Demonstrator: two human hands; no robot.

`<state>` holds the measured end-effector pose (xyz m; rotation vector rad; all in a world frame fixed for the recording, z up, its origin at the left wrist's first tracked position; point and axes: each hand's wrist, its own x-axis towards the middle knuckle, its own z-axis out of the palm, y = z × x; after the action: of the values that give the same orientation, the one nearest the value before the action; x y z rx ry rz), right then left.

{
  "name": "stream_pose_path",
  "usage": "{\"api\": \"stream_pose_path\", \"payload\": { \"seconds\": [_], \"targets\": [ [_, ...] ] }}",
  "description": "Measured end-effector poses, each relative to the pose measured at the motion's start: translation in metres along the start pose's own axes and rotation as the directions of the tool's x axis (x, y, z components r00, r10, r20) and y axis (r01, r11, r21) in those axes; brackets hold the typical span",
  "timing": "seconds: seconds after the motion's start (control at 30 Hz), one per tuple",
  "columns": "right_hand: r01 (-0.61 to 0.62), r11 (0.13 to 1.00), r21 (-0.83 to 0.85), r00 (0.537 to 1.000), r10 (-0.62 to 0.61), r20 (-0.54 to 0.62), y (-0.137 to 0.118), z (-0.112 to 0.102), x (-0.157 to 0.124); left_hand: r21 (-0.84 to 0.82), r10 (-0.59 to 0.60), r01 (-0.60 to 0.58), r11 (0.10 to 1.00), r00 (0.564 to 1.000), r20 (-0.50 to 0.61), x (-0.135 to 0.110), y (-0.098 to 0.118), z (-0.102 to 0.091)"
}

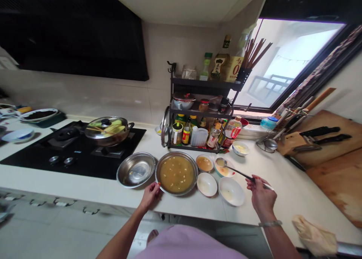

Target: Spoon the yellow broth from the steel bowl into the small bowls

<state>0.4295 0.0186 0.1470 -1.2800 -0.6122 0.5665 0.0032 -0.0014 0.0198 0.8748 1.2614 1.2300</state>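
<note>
My right hand (pixel 263 198) is closed around the dark handle of a ladle (pixel 240 172). The ladle's bowl is over a small bowl (pixel 232 167) with a little orange-brown liquid in it. At the left, my left hand (pixel 151 195) pinches the near-left rim of a wide metal bowl (pixel 196 180), which holds brown broth with pale bits afloat. Beside that bowl stands a small bowl of similar brown liquid (pixel 204 163). Two white bowls (pixel 207 184) (pixel 232 191) with pale residue sit nearer to me, between the metal bowl and my right hand.
Left of the broth stands another metal bowl (pixel 136 170). A lidded pan (pixel 109 138) rests on the black stove (pixel 85 164). Behind the bowls is a black spice rack (pixel 203 83) with bottles. At right are a knife block (pixel 291 140) and a cloth (pixel 313 234).
</note>
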Motion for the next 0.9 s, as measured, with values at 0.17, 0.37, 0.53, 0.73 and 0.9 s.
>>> {"api": "stream_pose_path", "payload": {
  "seconds": [0.17,0.37,0.53,0.73,0.9],
  "targets": [
    [0.204,0.934,-0.292,0.974,-0.164,0.155,0.014,-0.017,-0.003,0.014,0.002,-0.002,1.0,1.0,-0.004,0.0,0.0,-0.001],
    [0.524,0.802,-0.286,0.798,-0.346,0.494,0.012,-0.012,-0.023,0.001,-0.005,0.005,1.0,1.0,0.008,0.0,-0.001,-0.002],
    [0.403,0.904,-0.143,0.815,-0.283,0.506,0.008,0.023,-0.054,-0.006,-0.004,0.004,1.0,1.0,0.008,0.001,-0.005,-0.004],
    [0.179,0.978,-0.106,0.788,-0.078,0.61,0.024,0.06,-0.094,-0.025,-0.024,0.024,0.999,1.0,-0.004,0.003,-0.01,-0.004],
    [0.068,0.992,-0.107,0.75,0.02,0.662,0.042,0.076,-0.111,-0.02,0.003,-0.003,1.0,1.0,0.0,0.002,-0.007,-0.003]
  ]
}}
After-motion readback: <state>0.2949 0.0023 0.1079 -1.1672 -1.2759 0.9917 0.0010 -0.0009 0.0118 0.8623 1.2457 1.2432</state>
